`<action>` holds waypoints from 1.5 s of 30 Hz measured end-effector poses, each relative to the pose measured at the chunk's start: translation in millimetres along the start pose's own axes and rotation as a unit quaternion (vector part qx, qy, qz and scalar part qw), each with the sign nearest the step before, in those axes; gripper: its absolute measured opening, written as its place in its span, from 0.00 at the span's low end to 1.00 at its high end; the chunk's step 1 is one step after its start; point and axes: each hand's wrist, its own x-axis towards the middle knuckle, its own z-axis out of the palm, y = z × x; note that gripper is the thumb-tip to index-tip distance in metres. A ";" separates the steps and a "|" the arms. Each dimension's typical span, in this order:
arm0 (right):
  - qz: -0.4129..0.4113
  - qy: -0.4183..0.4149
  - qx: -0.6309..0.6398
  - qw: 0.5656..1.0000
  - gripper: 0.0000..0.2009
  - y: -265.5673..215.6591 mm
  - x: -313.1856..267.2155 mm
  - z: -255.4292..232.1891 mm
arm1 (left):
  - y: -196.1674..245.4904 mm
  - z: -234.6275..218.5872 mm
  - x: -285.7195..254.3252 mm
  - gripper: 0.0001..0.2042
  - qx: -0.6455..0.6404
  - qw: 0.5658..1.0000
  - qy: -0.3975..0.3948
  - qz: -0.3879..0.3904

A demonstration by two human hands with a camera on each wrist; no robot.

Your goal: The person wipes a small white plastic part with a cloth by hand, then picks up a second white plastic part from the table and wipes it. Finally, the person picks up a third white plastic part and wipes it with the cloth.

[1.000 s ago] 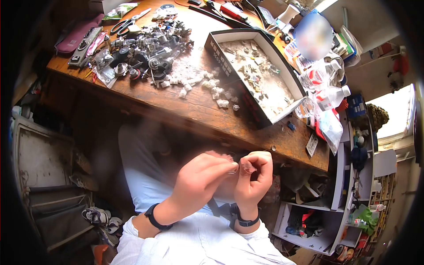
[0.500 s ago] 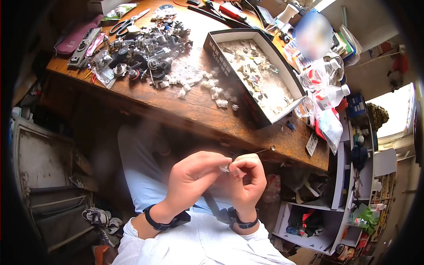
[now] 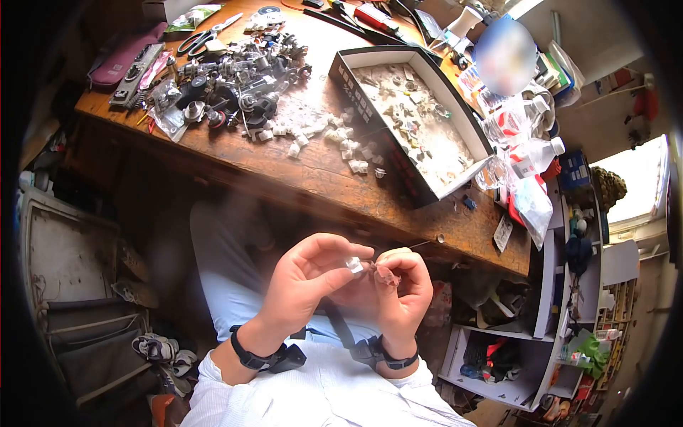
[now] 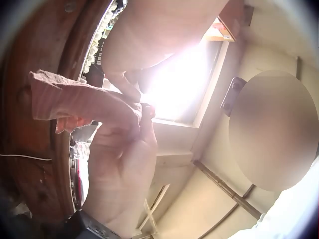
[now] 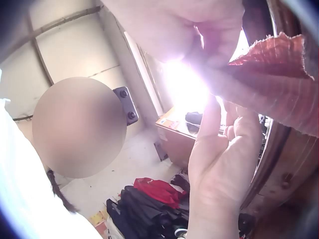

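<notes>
In the head view, both hands meet over the lap, in front of the desk edge. My left hand [image 3: 295, 274] holds a small white plastic piece [image 3: 353, 264] between thumb and fingers. My right hand [image 3: 404, 295] pinches a crumpled reddish-pink cloth [image 3: 387, 276], whose twisted end reaches toward the white piece. A long frayed flap of the cloth [image 4: 70, 102] hangs out from the right hand in the left wrist view. From the right wrist, the striped cloth [image 5: 279, 89] spreads at the upper right, above the left hand [image 5: 224, 154]; glare hides the fingertips there.
On the wooden desk [image 3: 306, 174] lie small white plastic pieces [image 3: 341, 139] and a heap of dark and clear parts [image 3: 242, 89]. An open black box [image 3: 366, 117] holds scattered bits. Plastic bottles [image 3: 533, 156] lie to its right; scissors [image 3: 206, 39] are at the back left.
Both hands first shifted a little left. The left fingers and thumb have since spread apart, bringing the white piece into plain view. The cloth stays in the right hand.
</notes>
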 end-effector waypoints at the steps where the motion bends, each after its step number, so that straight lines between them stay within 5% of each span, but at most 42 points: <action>1: -0.004 0.002 -0.007 1.000 0.06 0.3 0.1 0.4 | -0.6 -0.5 0.3 0.12 -0.006 1.000 0.003 -0.001; 13: -0.005 -0.065 -0.030 0.997 0.04 0.1 -0.9 7.1 | -6.7 5.4 -1.0 0.13 0.222 0.956 0.033 0.187; 16: 0.069 0.009 0.020 0.997 0.08 -0.9 -1.9 11.0 | -8.3 4.7 -1.1 0.13 0.233 0.954 0.024 0.189; 31: 0.104 0.021 0.076 0.992 0.07 9.8 -1.7 -3.8 | 4.0 -4.3 5.2 0.13 0.385 0.904 -0.050 0.176; 40: 0.067 0.087 -0.004 0.994 0.06 15.2 0.5 -0.1 | -0.3 -14.3 17.3 0.10 0.253 0.962 -0.025 0.096; 43: 0.048 0.116 0.000 0.992 0.07 8.7 3.8 -4.7 | 15.0 -29.0 42.3 0.07 0.382 0.899 0.074 0.202; 45: 0.043 0.113 0.000 0.993 0.07 6.4 3.4 -7.5 | 25.6 -43.4 63.4 0.06 0.479 0.819 0.136 0.283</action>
